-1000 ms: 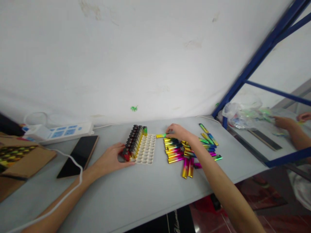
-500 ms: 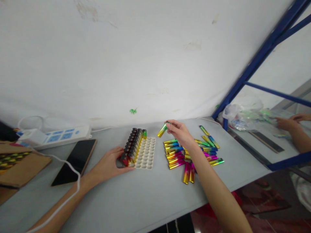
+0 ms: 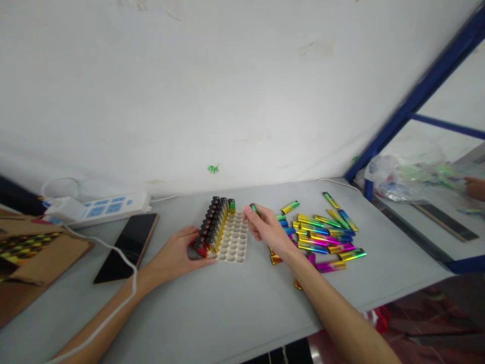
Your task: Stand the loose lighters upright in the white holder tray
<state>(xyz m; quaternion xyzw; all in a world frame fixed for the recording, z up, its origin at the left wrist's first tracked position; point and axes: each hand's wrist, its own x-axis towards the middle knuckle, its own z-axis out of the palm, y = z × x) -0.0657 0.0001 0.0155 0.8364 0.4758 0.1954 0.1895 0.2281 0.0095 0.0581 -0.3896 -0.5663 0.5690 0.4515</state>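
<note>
A pale tray (image 3: 238, 248) with rows of round holes lies on the table, its left columns filled with upright black-topped tubes (image 3: 216, 222). A green-gold tube (image 3: 231, 205) stands at its back edge. My left hand (image 3: 182, 253) grips the tray's left side, fingers around the back of the rows and thumb along the front edge. Above the tray's right edge, my right hand (image 3: 263, 225) is closed on a slim metallic tube (image 3: 253, 207), with only its dark green end showing. Right of this hand lies a loose pile of shiny rainbow-coloured tubes (image 3: 318, 235), partly hidden by my forearm.
A phone (image 3: 127, 247) and a white power strip (image 3: 113, 208) lie at left, beside an open cardboard box (image 3: 71, 253). A white cable (image 3: 113, 247) crosses my left forearm. A blue metal frame (image 3: 401, 119) and plastic bags (image 3: 397, 177) stand at right, with another person's hand (image 3: 475, 188) beyond.
My right hand has moved left and down to the tray, turning the tube more upright. Another tube now lies at the pile's back left. My left hand keeps its grip.
</note>
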